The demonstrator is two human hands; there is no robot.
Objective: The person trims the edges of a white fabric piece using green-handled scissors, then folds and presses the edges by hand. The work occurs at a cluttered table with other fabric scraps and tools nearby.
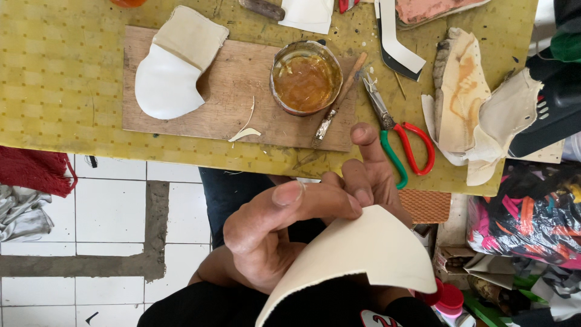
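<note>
While I look down from the head camera, these lines hold:
Left hand: my left hand point(272, 233) has its grip pinching the cream sheet point(357, 257), thumb pressed on its upper edge.
Right hand: my right hand point(369, 175) sits behind the sheet, fingers curled against it, index finger raised; I cannot tell whether it grips.
Sheet: one curved cream piece, held below the edge of the desk point(66, 79), above my lap.
Container: one round tin point(305, 77) on the wooden board point(236, 103), holding amber glue.
Brush: one brush point(339, 100), leaning on the tin's right side.
Scissors: one pair of scissors point(399, 136), one handle red and one green, right of the board.
Board pieces: one white folded piece point(172, 66) on the board's left end.
</note>
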